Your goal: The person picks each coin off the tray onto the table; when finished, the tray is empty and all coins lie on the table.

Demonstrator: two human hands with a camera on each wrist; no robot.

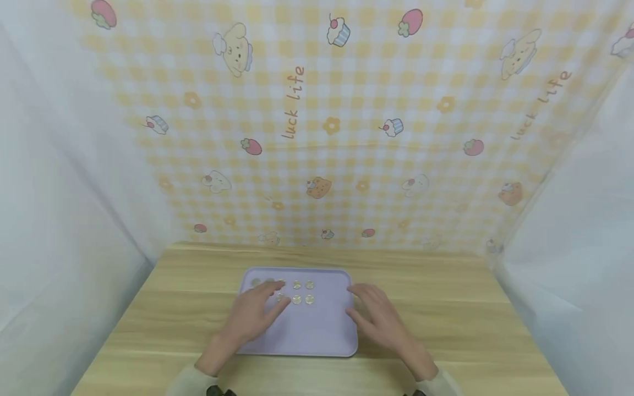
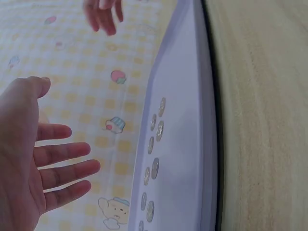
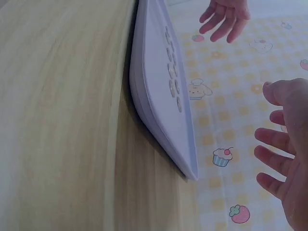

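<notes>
A pale purple tray (image 1: 322,333) lies on the table with small, round, shiny coins (image 1: 309,285) set out in two rows toward its far side. My left hand (image 1: 252,313) hovers over the tray's left part, hiding some of the coins from the head view. Its fingers are spread and hold nothing, as the left hand (image 2: 53,168) also shows in the left wrist view. Above the tray's right edge is my right hand (image 1: 378,319), likewise empty. In the right wrist view that hand (image 3: 288,149) has loosely extended fingers, raised off the tray.
The wood-grain table (image 1: 446,330) extends around the tray on every side. Behind it hangs a yellow checked cloth (image 1: 346,159) with cartoon prints. White sheets (image 1: 64,181) enclose the left and right sides.
</notes>
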